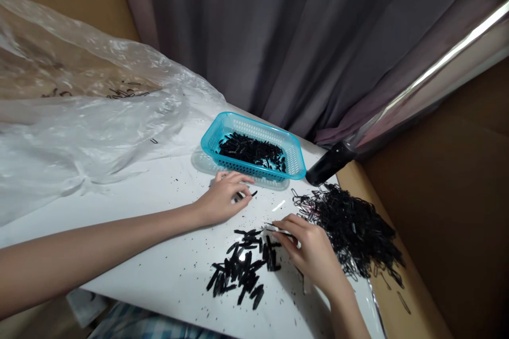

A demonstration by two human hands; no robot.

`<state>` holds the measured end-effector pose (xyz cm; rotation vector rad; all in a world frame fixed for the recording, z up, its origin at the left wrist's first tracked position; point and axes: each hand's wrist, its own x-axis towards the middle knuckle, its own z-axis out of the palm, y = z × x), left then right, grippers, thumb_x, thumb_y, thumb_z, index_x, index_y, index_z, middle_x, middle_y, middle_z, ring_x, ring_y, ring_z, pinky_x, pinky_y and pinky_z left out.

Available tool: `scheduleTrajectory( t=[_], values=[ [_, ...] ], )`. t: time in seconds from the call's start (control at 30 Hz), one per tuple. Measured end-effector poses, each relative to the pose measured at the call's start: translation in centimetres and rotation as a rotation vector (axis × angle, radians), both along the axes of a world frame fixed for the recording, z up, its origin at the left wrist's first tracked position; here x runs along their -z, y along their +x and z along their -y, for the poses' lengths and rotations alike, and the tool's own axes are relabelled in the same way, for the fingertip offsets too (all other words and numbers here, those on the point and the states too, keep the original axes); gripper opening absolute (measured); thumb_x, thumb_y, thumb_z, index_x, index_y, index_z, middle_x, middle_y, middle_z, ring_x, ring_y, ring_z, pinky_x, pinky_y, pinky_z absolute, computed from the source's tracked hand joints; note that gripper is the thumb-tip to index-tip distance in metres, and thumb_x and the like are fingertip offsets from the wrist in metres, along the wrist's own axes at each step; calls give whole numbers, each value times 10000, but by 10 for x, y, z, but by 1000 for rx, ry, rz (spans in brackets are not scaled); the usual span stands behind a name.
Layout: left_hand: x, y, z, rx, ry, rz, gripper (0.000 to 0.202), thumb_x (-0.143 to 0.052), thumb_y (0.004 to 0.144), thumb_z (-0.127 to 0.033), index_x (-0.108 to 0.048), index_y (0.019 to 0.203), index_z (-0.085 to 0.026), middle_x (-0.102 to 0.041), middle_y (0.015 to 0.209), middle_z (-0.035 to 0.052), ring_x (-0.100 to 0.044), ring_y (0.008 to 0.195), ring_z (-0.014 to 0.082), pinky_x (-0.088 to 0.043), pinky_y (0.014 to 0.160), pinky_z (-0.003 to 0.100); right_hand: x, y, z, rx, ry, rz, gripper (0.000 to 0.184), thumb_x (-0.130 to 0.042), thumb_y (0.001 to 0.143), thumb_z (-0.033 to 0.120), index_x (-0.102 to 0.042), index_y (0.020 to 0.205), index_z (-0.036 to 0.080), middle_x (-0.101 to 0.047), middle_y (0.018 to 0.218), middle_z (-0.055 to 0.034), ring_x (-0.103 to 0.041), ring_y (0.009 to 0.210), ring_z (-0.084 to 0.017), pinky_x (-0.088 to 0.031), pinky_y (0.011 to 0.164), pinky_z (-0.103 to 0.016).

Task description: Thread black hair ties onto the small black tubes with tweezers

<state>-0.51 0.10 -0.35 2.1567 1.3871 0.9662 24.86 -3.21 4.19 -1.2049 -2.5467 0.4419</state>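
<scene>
Head-camera view, looking down at a white tabletop (159,254) boxed in by brown cardboard, with a grey curtain (278,37) hanging behind.

Far left, covering that whole end of the table: a big crumpled sheet of clear plastic (79,116).

Right side, by the table edge: a loose tangle of thin black wire clips (353,228), springy-looking and interlocked, likely to drag neighbours along if lifted from the middle.

Toward the back, centre: a turquoise mesh basket (296,156), partly filled with small black pieces. Just beside its right corner, a black cylinder (330,163) lying on its side.

Nearest the viewer, between the two forearms: a scattered heap of black oblong pieces (242,270), lying flat on the white surface amid fine black specks.

Left hand (222,198) resting on the table just in front of the basket, fingers curled in and pressed together, thumb and fingertips pinching a small black piece (242,195).

Right hand (310,246) between the heap and the wire tangle, thumb and forefinger closed on a thin pale sliver (278,230) at the heap's far edge; other fingers folded under. Nature of the sliver not clear.

Judging by size: black pieces very light, stiff, smooth, easily flicked away or dropped. Best taken one at a time, pinched across the narrow middle with two fingertips rather than scooped.
</scene>
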Motion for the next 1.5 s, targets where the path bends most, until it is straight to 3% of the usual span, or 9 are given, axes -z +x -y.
scheduleTrajectory(
  t=[0.1, 0.2, 0.57, 0.77, 0.9, 1.07, 1.27, 1.5],
  values=[
    [2, -2, -4, -87, -13, 4, 227, -590, 886, -256, -569, 675, -174, -683, 1181, 72, -569, 1144, 312, -244, 1035, 597, -1, 0, 1, -14, -39, 74, 155, -592, 977, 215, -718, 1049, 272, -715, 928, -3, -702, 770, -174, -455, 667, -245],
    [1, -2, -5, -86, -4, 15, 221, -580, 878, -235, -506, 679, -175, -671, 1135, 62, -575, 1113, 287, -253, 1024, 572, 0, -1, 2, -24, -64, 115, 166, -603, 969, 204, -721, 1053, 285, -708, 909, 6, -701, 759, -166, -444, 651, -233],
    [-1, 1, 6, 151, 41, -10, 138, -555, 927, -262, -563, 804, -200, -656, 1109, 54, -586, 1119, 256, -275, 1006, 472, 7, -6, 2, -31, 28, 163, 198, -591, 957, 142, -737, 894, 260, -727, 858, 9, -703, 725, -156, -380, 586, -221],
    [-1, -1, 9, 326, 93, -31, 172, -498, 996, -307, -625, 922, -217, -644, 1221, 85, -544, 1200, 274, -278, 1029, 450, 4, -3, 1, -12, 50, 131, 188, -576, 982, 178, -734, 1010, 276, -737, 895, 3, -712, 759, -170, -414, 620, -229],
    [-4, -3, 11, 424, 248, -101, 174, -536, 953, -270, -598, 1107, -217, -651, 1285, 121, -554, 1216, 292, -268, 1062, 451, 1, -2, 1, -11, 15, 92, 196, -574, 987, 193, -740, 1030, 288, -736, 889, 12, -714, 756, -154, -445, 648, -221],
    [-8, -3, 14, 534, 389, -289, 119, -540, 968, -244, -646, 1019, -228, -653, 1352, 112, -565, 1249, 303, -236, 1084, 449, 0, -3, 2, -21, 14, 72, 201, -579, 977, 181, -750, 991, 286, -735, 865, 15, -709, 719, -148, -459, 632, -219],
    [-11, 0, 15, 480, 248, -153, 142, -507, 997, -186, -639, 961, -225, -688, 1281, 98, -571, 1233, 278, -275, 1065, 430, 1, -2, 0, 1, 90, -83, 180, -566, 991, 230, -721, 1082, 238, -728, 941, -32, -712, 773, -167, -512, 678, -240],
    [-20, 4, 16, 404, -151, 335, 225, -490, 990, -292, -533, 786, -208, -689, 1184, 72, -566, 1137, 234, -388, 1011, 390, -1, -4, 2, 61, 264, -323, 208, -577, 979, 193, -706, 1142, 208, -716, 984, -75, -699, 845, -176, -549, 662, -240]
  ],
)
